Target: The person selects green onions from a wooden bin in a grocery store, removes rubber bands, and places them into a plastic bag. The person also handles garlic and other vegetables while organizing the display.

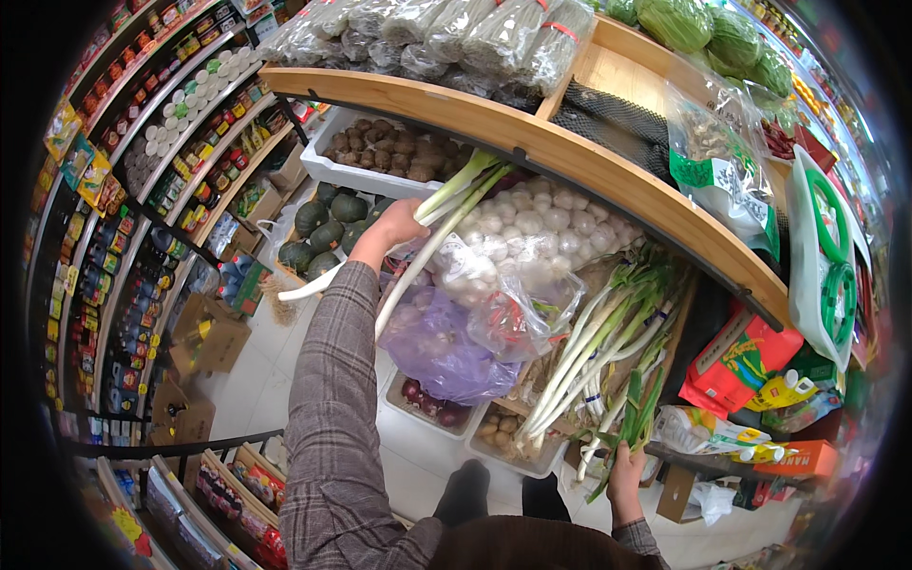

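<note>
My left hand grips thick scallion stalks, their green parts reaching up towards the wooden shelf and a rooty white end hanging by the floor. In my right hand, at the lower right, are the green leaves of another scallion. Between my hands lies a heap of scallions, tops away from me, some tied in bundles. Left of that heap, a purple plastic bag and a clear bag with red chillies rest against garlic bulbs.
A wooden shelf edge curves above the bins, bearing wrapped noodle-like bundles. Small brown taro-like roots fill a white foam box; dark green squashes sit below. Red onions and potatoes lie near my feet. Stocked shelves line the left.
</note>
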`<control>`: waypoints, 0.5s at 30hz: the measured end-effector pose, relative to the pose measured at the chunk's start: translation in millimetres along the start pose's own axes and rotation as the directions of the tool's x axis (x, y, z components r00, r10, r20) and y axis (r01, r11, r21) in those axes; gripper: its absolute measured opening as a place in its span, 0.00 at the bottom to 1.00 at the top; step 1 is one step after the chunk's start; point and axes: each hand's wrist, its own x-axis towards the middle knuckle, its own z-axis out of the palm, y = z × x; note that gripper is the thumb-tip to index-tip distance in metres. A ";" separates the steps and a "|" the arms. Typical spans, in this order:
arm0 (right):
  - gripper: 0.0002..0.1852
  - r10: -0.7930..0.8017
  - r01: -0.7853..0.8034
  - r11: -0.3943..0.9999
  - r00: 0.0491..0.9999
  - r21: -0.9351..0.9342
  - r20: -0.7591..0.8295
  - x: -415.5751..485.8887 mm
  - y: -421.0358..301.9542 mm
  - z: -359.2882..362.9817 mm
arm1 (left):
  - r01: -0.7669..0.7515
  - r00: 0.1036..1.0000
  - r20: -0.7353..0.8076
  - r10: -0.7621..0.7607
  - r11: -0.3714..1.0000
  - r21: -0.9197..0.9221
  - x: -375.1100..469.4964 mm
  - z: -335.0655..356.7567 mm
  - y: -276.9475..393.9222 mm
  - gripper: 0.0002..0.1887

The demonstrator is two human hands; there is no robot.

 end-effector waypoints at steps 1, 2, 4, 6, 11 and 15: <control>0.08 0.018 -0.018 1.000 1.000 0.015 0.005 -1.2 -2.2 1.8 | -0.003 1.000 0.005 0.003 1.000 -0.004 4.5 4.6 2.2 0.23; 0.07 0.041 -0.042 0.997 0.999 0.059 0.016 -2.1 -4.8 3.7 | -0.006 1.000 0.010 0.006 1.000 -0.009 8.3 9.9 3.5 0.25; 0.07 0.040 -0.040 0.998 0.999 0.046 0.009 -4.3 -10.3 7.8 | 0.000 0.999 -0.047 0.002 0.998 0.058 11.4 24.4 2.3 0.28; 0.06 0.021 -0.024 0.994 0.999 0.104 0.033 -6.8 -16.3 10.7 | 0.038 0.998 -0.064 -0.029 0.988 0.148 17.2 37.0 -2.4 0.33; 0.08 0.017 -0.016 1.000 0.996 -0.005 0.088 -4.5 -38.8 16.9 | -0.064 0.970 -0.226 0.087 0.992 0.107 25.3 51.6 -28.6 0.35; 0.10 -0.218 0.220 0.975 0.974 -0.037 0.056 21.1 -68.0 41.2 | -0.018 0.984 -0.172 0.050 0.983 0.185 10.0 50.1 -17.6 0.37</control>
